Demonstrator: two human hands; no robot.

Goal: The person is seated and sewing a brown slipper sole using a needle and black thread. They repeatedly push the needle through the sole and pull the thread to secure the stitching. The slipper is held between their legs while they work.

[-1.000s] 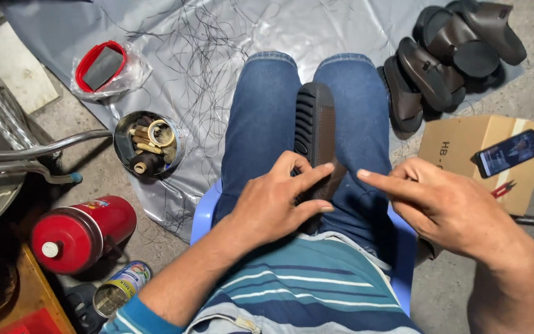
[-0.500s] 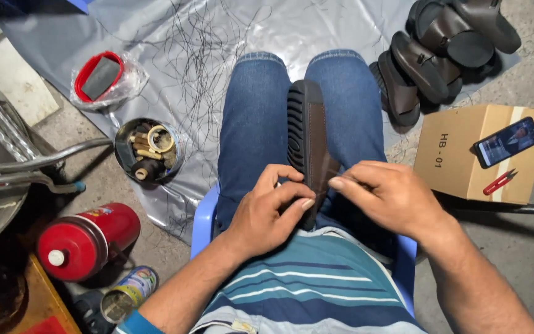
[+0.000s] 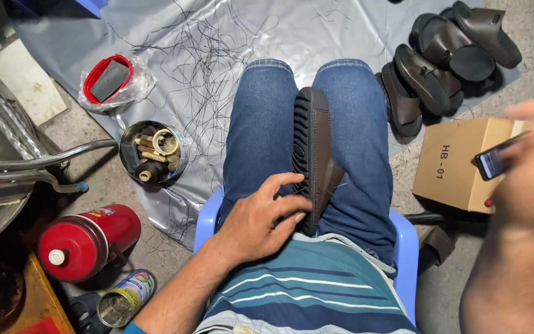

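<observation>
Grey plastic sheet point(image 3: 353, 25) over concrete floor point(image 3: 526, 80)

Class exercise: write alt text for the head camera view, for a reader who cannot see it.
A seated person's left hand holds a dark sandal on edge between jeans-clad knees, while the blurred right hand is raised over a cardboard box. More sandals, a tin of thread spools and a red flask lie around.
</observation>
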